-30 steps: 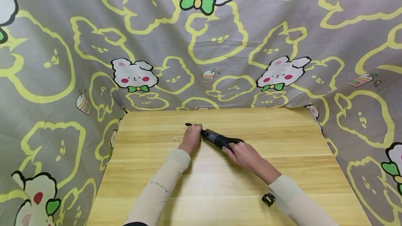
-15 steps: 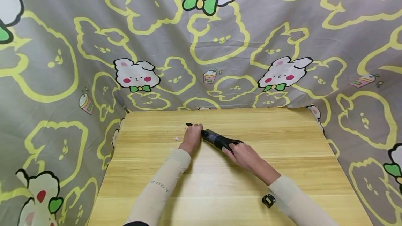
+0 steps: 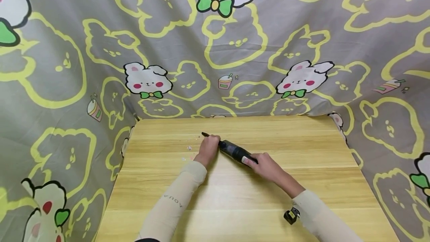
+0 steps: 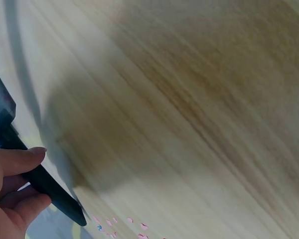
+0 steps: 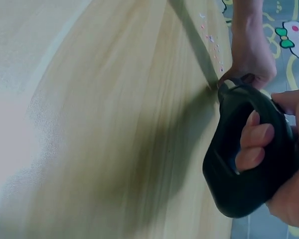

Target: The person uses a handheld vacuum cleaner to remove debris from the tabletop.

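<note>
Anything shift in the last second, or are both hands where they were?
The handheld vacuum slid slightly right and toward the person, both hands with it. The left hand still grips the nozzle, the right hand the handle. Paper bits stay on the table.

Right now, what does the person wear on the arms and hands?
Both hands are bare, without gloves. Each arm has a long, close-fitting beige sleeve: the left sleeve carries small dark letters, the right sleeve is plain. A small black device sits by the right forearm.

Handheld vacuum [image 3: 235, 151] lying on the desk [image 3: 302, 141], left hand [image 3: 209, 148] at its nozzle end, right hand [image 3: 265, 163] at its handle, scraps [image 3: 188, 148] left of nozzle, curtain [image 3: 235, 47] behind
</note>
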A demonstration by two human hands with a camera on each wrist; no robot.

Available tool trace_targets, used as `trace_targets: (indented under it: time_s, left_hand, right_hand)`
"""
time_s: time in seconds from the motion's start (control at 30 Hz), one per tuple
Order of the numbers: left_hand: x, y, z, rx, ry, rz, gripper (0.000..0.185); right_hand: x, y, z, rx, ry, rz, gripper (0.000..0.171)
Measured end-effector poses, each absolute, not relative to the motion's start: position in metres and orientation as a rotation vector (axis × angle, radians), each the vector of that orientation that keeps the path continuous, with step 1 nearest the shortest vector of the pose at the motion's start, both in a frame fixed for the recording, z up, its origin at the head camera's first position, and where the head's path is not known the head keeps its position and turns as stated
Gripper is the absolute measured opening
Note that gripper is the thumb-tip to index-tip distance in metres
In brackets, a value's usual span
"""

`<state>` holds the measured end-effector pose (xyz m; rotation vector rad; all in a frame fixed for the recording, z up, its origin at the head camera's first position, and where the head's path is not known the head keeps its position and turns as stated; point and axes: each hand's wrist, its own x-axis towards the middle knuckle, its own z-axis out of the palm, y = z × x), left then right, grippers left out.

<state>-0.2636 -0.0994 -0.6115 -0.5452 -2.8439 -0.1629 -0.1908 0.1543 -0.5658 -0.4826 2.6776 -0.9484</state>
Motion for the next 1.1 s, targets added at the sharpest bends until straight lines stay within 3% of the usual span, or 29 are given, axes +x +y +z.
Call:
trace_targets:
  time_s: [0.53, 1.1]
  left_hand:
    - [-0.254, -0.097, -0.611, -0.576, -2.809, -0.151, 0.018]
    - [-0.248, -0.101, -0.611, -0.554, -2.825, -0.182, 0.017]
  right_hand:
    - [-0.202, 0.172, -0.558, -0.394, 2.375, -1.173, 0.049]
    - [-0.203, 0.169, -0.551, -0.402, 2.357, -1.167, 0.044]
